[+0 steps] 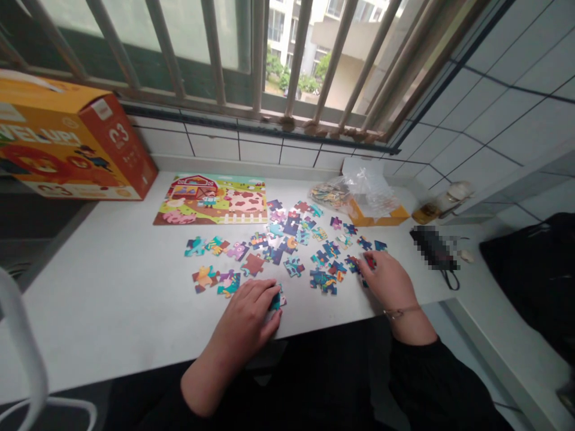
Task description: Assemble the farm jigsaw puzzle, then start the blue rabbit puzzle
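My left hand (251,308) is near the table's front edge, its fingers curled round a teal puzzle piece (275,299) that shows between thumb and forefinger. To the right, my right hand (390,281) is closed at the edge of the loose pieces, with a dark puzzle piece with a red patch (370,261) partly hidden at its fingertips. Between and beyond the hands lie several loose pieces, among them a brown puzzle piece (253,264), a purple one (238,251) and a dark blue one with leaves (323,281). Some overlap.
A farm picture board (215,200) lies at the back of the white table (112,299). An orange box (103,149) stands at far left. At back right are a plastic bag of pieces (330,193), an open yellow box (381,214), a bottle (424,212) and a blurred dark item (433,248).
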A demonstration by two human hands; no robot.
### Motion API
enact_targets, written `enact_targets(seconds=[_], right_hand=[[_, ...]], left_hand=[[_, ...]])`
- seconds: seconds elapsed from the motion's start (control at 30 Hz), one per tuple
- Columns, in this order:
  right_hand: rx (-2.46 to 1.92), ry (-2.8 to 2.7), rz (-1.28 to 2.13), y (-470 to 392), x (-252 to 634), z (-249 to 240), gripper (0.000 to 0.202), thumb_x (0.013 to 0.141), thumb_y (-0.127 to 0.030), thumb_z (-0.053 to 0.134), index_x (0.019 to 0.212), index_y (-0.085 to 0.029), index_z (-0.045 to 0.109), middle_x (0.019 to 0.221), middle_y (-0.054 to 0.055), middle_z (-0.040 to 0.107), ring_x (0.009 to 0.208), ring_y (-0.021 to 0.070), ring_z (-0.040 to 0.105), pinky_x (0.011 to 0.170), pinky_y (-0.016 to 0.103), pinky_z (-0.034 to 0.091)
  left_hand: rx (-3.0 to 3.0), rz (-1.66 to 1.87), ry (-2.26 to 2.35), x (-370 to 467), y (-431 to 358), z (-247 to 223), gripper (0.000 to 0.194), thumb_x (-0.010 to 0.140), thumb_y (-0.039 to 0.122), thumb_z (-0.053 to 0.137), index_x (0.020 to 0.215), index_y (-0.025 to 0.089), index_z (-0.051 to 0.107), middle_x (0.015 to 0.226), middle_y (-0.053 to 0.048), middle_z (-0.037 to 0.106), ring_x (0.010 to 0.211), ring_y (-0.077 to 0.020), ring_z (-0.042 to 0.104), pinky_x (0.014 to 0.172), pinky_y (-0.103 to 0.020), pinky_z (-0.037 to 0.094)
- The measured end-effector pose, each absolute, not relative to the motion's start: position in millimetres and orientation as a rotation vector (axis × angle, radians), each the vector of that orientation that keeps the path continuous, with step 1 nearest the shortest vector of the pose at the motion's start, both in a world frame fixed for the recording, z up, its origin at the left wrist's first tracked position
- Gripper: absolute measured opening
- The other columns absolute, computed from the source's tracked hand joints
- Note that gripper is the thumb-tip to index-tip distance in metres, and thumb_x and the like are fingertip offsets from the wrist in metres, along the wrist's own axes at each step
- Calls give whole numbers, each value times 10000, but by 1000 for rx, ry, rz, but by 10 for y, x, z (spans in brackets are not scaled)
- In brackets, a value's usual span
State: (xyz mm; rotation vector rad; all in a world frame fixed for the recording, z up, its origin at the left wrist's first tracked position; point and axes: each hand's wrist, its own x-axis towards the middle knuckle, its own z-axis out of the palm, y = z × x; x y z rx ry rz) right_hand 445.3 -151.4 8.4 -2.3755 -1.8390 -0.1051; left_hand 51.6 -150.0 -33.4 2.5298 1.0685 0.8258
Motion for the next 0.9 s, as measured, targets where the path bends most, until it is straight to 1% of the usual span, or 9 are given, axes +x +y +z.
enact_targets(seconds=[0.13, 0.3, 0.37, 0.43, 0.5, 0.6, 0.7, 0.8, 0.9], right_hand=[[-2458, -1869, -23, -1311, 4478, 105, 402, 1103, -480, 648, 1255, -142, 806, 1220, 186, 809, 1118, 321, 762, 975, 401, 562], [-2348, -1881, -38, -1143, 4480, 66, 398, 1092, -419, 651, 1370, -158, 764, 1366, 191, 794, 1231, 320, 755, 1047, 401, 560], [-2326, -1881, -26, -1032, 4449, 62, 424, 1073, -406, 685, 1413, -159, 743, 1382, 189, 795, 1245, 316, 754, 1049, 388, 556], [-2348, -1886, 18, -916, 4422, 62, 436, 1042, -397, 737, 1413, -167, 738, 1345, 174, 811, 1209, 305, 764, 1011, 366, 553], [-2381, -1888, 55, -823, 4414, 58, 407, 1016, -388, 771, 1368, -183, 749, 1304, 153, 823, 1158, 287, 770, 965, 343, 543], [-2375, -1896, 76, -746, 4431, 59, 330, 1010, -380, 769, 1279, -188, 762, 1236, 129, 829, 1080, 258, 766, 918, 326, 528], [-2321, -1931, 90, -721, 4473, 90, 328, 993, -372, 764, 1250, -168, 762, 1163, 122, 826, 1033, 251, 756, 903, 328, 527], [-2235, -1955, 87, -763, 4533, 155, 372, 958, -358, 772, 1269, -154, 748, 1154, 122, 822, 1016, 253, 748, 912, 341, 539], [-2091, -1994, 121, -944, 4530, 217, 388, 949, -368, 777, 1278, -167, 741, 1182, 122, 816, 1002, 259, 752, 914, 368, 570]], left_hand=[[2541, 823, 1058, 498, -1496, -342, 408, 1016, 212, 684, 1424, 200, 676, 1442, -156, 752, 1312, -353, 723, 1158, -631, 607], [2532, 835, 1064, 498, -1502, -346, 435, 999, 207, 681, 1434, 201, 676, 1448, -155, 750, 1318, -353, 722, 1176, -631, 599], [2542, 838, 1075, 503, -1501, -348, 426, 1008, 212, 665, 1434, 201, 676, 1452, -156, 748, 1320, -354, 721, 1179, -634, 596], [2556, 837, 1098, 505, -1499, -353, 409, 1017, 214, 647, 1424, 201, 678, 1456, -157, 747, 1322, -355, 722, 1182, -638, 594], [2563, 846, 1133, 506, -1498, -363, 388, 1019, 206, 630, 1402, 193, 686, 1455, -163, 746, 1321, -357, 724, 1189, -647, 588], [2554, 870, 1187, 510, -1502, -384, 376, 1012, 182, 613, 1378, 181, 699, 1456, -174, 745, 1338, -359, 719, 1201, -653, 580], [2541, 873, 1226, 523, -1512, -408, 376, 1009, 175, 609, 1372, 175, 704, 1460, -182, 743, 1346, -371, 710, 1192, -664, 582], [2529, 872, 1240, 539, -1524, -424, 365, 1009, 173, 605, 1359, 175, 710, 1464, -185, 739, 1350, -378, 701, 1195, -681, 572], [2524, 874, 1250, 548, -1536, -417, 369, 1009, 166, 601, 1359, 179, 715, 1470, -182, 734, 1359, -377, 694, 1207, -672, 562]])
